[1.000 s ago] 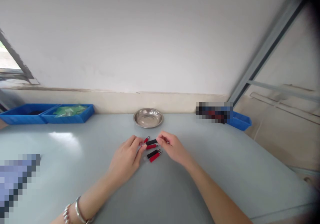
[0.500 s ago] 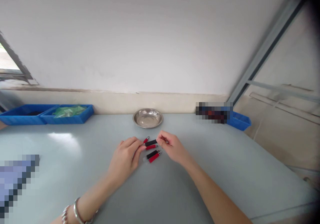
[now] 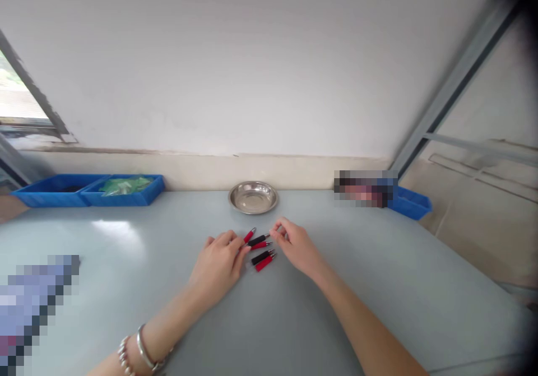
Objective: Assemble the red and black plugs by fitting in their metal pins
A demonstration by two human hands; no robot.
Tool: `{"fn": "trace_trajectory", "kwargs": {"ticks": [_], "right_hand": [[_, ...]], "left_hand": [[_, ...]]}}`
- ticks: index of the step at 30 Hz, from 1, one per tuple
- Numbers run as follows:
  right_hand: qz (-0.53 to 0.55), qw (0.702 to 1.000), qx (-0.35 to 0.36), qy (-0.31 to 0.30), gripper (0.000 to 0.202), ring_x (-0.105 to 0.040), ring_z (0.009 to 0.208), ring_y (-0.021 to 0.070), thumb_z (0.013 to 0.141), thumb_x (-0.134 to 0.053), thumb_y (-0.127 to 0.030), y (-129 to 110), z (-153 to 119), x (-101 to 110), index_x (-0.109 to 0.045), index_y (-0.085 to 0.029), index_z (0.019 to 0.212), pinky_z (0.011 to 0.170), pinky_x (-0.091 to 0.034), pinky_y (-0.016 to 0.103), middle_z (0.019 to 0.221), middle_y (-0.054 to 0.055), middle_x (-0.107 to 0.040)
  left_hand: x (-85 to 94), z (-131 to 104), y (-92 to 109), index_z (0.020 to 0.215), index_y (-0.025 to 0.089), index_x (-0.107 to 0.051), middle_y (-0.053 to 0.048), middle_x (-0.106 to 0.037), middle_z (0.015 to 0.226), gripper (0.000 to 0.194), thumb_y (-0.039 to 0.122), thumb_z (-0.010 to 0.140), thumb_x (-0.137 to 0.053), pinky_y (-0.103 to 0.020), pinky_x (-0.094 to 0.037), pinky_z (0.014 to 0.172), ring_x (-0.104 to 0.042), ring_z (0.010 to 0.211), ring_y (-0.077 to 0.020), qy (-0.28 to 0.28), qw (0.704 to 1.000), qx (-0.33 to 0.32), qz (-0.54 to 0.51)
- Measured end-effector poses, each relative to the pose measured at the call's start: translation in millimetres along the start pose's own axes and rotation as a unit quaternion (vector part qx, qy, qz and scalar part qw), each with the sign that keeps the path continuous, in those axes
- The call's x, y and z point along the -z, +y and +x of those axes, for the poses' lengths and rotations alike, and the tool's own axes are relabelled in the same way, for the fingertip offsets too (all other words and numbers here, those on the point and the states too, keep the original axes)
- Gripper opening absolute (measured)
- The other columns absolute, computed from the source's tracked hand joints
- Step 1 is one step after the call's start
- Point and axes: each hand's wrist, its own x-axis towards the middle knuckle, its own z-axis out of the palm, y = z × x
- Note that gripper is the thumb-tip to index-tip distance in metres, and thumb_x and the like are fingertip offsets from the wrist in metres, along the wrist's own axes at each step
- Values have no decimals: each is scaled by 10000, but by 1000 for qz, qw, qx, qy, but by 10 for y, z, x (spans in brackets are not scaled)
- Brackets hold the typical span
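Note:
Several pens with red or black grips and silvery tips lie close together on the grey table. My left hand [image 3: 221, 258] is closed, thumb and fingers pinching the rear end of a black pen [image 3: 258, 240]. My right hand [image 3: 296, 244] pinches at that pen's metal tip; the exact contact is too small to see clearly. A red pen [image 3: 249, 235] lies just behind, partly covered by my left fingers. Another red pen [image 3: 260, 245] is right in front of the held one. Nearer to me, a black pen [image 3: 263, 257] and a red pen [image 3: 264, 262] lie side by side.
A round steel dish [image 3: 253, 198] stands by the wall. To the left are two blue trays, one [image 3: 121, 198] with green plastic packaging. At right, a blue bin [image 3: 412, 203] stands beside a blurred-out item [image 3: 363, 190]. Another blurred item [image 3: 37, 303] lies at left front.
My right fingers have shifted outward at the black pen's tip, so more of the tip shows. The whole view has moved slightly, with things appearing a little further right.

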Motion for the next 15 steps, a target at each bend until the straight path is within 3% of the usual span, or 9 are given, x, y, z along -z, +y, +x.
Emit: {"fn": "trace_trajectory", "kwargs": {"ticks": [5, 15], "right_hand": [[-61, 998, 5, 5, 110, -461, 615, 126, 813, -422, -265, 16, 4, -6, -492, -190, 776, 577, -347, 229, 723, 8, -543], [-86, 996, 8, -33, 77, -488, 661, 126, 812, -447, -222, -25, -25, -29, -515, -187, 800, 593, -358, 228, 791, 25, -546]], "left_hand": [[-7, -6, 1, 868, 183, -586, -53, -559, 859, 330, 294, 893, -277, -324, -357, 695, -546, 742, -173, -26, 999, -24, -4], [-85, -12, -56, 873, 180, -582, -69, -554, 847, 295, 286, 877, -307, -351, -349, 681, -548, 726, -191, -28, 999, -21, 15]]}}
